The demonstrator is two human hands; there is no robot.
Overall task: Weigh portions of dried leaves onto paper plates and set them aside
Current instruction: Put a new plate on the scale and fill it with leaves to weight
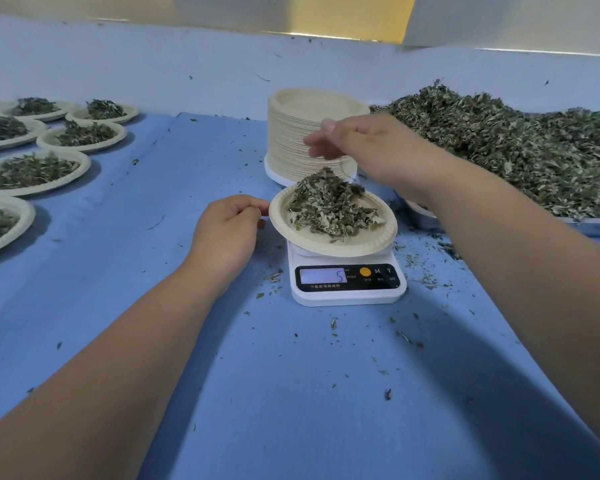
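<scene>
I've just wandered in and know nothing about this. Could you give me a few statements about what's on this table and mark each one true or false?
1. The plate on the scale holds dried leaves. True.
2. The scale's display is blank. False: it shows a 5.
3. A stack of empty plates stands behind the scale. True.
4. The filled plates are set out on the right. False: they lie on the left; a big leaf pile lies on the right.
5. The right hand is above the plate on the scale. True.
</scene>
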